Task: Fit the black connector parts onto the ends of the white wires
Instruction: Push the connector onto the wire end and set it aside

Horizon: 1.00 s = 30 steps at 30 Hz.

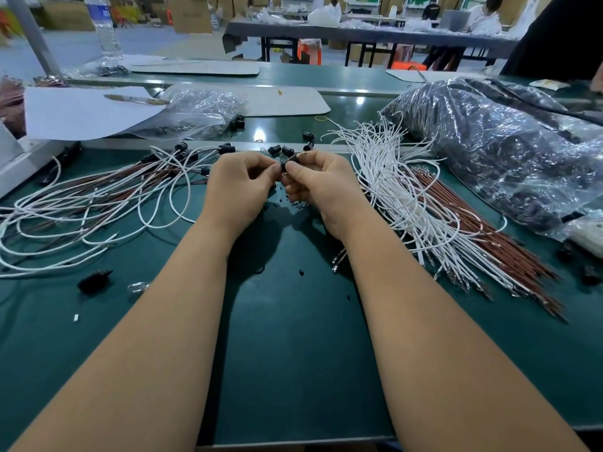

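- The black connector (286,165) sat pinched between your two hands, raised just above the green bench (293,337) at its middle.
- Your left hand (239,187) was closed, thumb and forefinger nipped on the connector's left side; likely to steady the part.
- Your right hand (318,182) was closed too, fingertips on the connector's right side, with a small metal terminal (301,154) showing just above them. I judged you were feeding a wire end in; the wire itself was hidden by the fingers.
- Loose connectors (280,149) lay just beyond your hands, presumably kept within reach for the next picks.
- Unfitted white wires (401,190) lay bundled to the right, over brown wires (483,230); finished wires (107,197) carrying black ends were spread to the left. The split looked like a stock side and a done side.
- A clear bag of black parts (509,154) lay far right, a smaller bag (195,109) to the upper left.
- Labels: the water bottle (104,24) bore a label, too blurred to read. No other legible writing.
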Each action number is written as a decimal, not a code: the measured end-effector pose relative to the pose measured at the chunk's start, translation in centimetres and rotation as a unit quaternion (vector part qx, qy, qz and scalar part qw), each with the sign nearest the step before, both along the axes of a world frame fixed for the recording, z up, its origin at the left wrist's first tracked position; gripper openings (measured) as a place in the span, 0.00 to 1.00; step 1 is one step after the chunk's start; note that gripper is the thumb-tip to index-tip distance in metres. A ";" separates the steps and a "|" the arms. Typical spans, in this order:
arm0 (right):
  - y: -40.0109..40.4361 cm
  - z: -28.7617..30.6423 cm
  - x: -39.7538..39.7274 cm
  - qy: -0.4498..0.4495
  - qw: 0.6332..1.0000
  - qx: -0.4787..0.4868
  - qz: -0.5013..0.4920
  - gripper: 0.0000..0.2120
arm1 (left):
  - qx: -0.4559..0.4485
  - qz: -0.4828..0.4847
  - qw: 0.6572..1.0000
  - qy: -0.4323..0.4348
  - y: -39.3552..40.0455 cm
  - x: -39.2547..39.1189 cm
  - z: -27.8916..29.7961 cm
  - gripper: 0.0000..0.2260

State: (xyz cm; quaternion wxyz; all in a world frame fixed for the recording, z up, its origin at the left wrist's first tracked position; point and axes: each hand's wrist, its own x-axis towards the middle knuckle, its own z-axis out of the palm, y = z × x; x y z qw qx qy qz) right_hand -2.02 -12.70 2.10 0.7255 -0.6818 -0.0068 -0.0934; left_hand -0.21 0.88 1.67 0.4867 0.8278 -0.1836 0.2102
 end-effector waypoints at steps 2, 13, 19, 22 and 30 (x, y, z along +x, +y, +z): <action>-0.5 0.2 -0.1 -0.012 1.000 0.012 -0.012 0.02 | -0.008 0.004 1.000 0.000 0.1 -0.1 0.0 0.04; -1.1 0.6 -0.4 -0.075 0.995 0.012 -0.063 0.04 | -0.007 -0.027 1.000 -0.013 0.3 -0.3 -0.1 0.03; -1.3 0.9 -0.4 -0.074 0.995 0.006 -0.071 0.04 | 0.026 -0.013 0.999 -0.045 0.2 -0.1 -0.1 0.04; -1.5 0.9 -0.4 -0.066 0.994 0.002 -0.083 0.03 | 0.032 -0.008 0.997 -0.065 0.2 -0.3 0.0 0.04; -1.3 1.7 -1.1 -0.087 0.996 0.023 -0.020 0.06 | -0.050 -0.069 0.996 0.021 0.2 -0.3 0.4 0.06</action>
